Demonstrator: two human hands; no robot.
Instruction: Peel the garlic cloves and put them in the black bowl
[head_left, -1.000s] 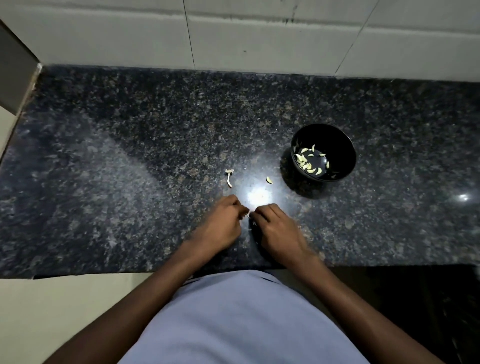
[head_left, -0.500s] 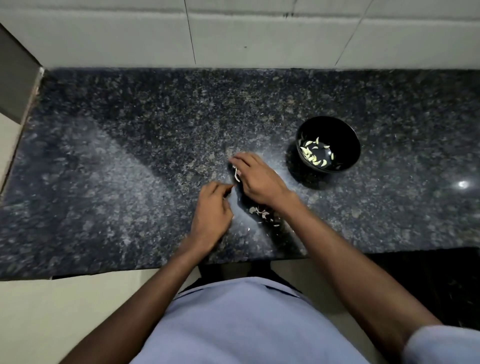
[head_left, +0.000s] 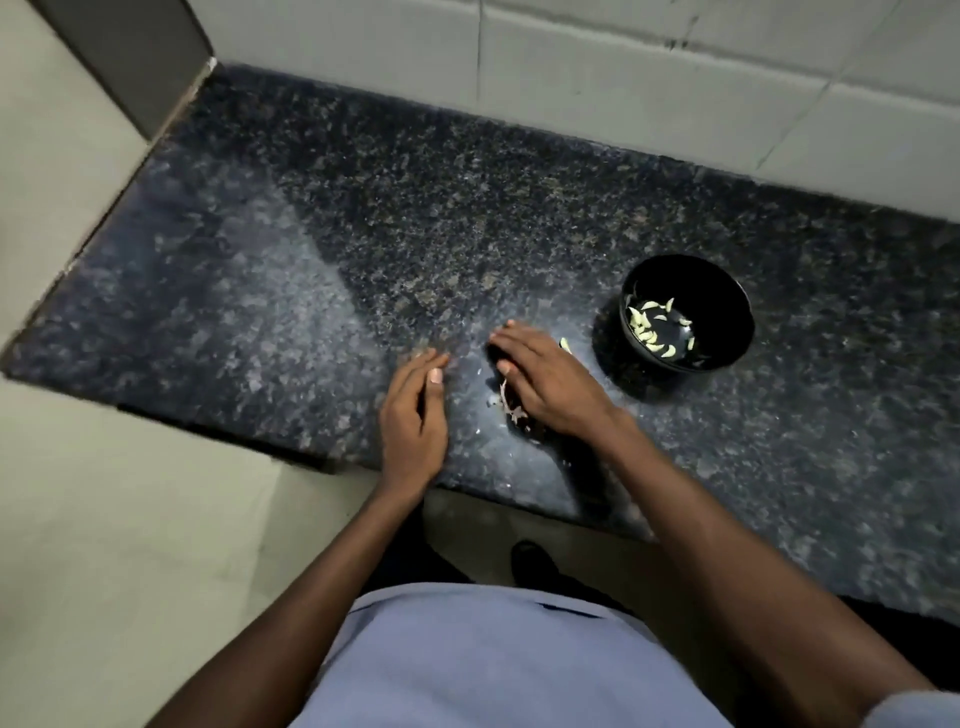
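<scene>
My right hand (head_left: 545, 382) lies flat, gripping nothing, corralling peel scraps (head_left: 511, 410) centre-frame; left hand (head_left: 415, 410) hovers relaxed, empty; black bowl (head_left: 727, 312) stays within reach at right.

Peeled cloves (head_left: 655, 332) in bowl (head_left: 727, 291) — right of hands.
</scene>
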